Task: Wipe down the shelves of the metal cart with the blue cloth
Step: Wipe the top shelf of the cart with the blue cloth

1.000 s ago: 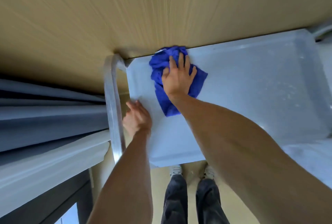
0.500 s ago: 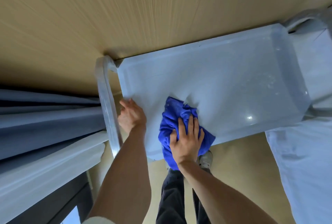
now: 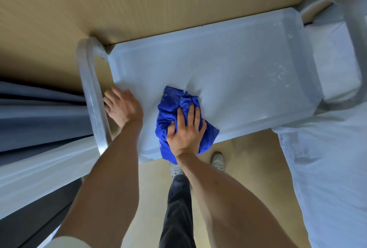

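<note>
Right hand (image 3: pixel 185 132) flat, fingers spread, presses the cloth (image 3: pixel 172 112) at the top shelf's (image 3: pixel 228 73) near edge; left hand (image 3: pixel 124 107) rests open on its left rim. Advise overlapping strokes — right side looks speckled.

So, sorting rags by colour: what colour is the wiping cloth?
Bright blue; the cloth shows best in the head view.

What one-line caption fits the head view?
Right hand presses blue cloth on cart's top shelf; left hand steadies its edge.
</note>
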Action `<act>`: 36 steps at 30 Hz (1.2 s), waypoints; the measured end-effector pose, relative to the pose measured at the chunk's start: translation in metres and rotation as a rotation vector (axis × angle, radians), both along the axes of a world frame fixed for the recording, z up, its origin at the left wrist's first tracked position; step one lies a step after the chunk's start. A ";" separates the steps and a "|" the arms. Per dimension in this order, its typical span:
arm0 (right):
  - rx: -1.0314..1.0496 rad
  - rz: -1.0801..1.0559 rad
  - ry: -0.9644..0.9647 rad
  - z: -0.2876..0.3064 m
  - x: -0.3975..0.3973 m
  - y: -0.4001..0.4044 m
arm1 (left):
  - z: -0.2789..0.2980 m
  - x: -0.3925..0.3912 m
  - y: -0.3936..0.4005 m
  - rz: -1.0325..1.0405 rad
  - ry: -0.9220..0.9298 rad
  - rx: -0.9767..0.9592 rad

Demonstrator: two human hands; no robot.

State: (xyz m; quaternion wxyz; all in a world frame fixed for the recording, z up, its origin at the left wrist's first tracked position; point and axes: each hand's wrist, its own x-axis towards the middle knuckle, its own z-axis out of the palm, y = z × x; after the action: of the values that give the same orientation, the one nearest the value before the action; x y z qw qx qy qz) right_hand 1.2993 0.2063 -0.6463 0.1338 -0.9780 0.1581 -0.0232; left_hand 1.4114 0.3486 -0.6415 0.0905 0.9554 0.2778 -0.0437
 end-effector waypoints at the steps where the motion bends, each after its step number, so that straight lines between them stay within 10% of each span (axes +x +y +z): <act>1: 0.004 -0.002 0.004 0.000 -0.001 -0.001 | 0.001 0.002 -0.002 -0.092 -0.004 0.043; 5: 0.025 0.012 0.032 -0.001 -0.003 -0.007 | 0.002 0.025 -0.031 -0.430 -0.032 -0.021; 21: 0.066 -0.232 -0.148 -0.025 0.257 -0.054 | -0.025 0.051 -0.076 -0.199 -0.090 -0.156; 36: -0.038 0.226 0.044 0.004 -0.024 -0.104 | 0.026 0.057 -0.045 -0.366 0.050 -0.090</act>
State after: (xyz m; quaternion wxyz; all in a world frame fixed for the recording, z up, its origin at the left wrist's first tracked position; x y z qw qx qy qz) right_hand 1.2756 0.1025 -0.6423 0.1136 -0.9923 0.0492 0.0107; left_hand 1.4680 0.3041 -0.6154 0.1168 0.9835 0.0994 -0.0955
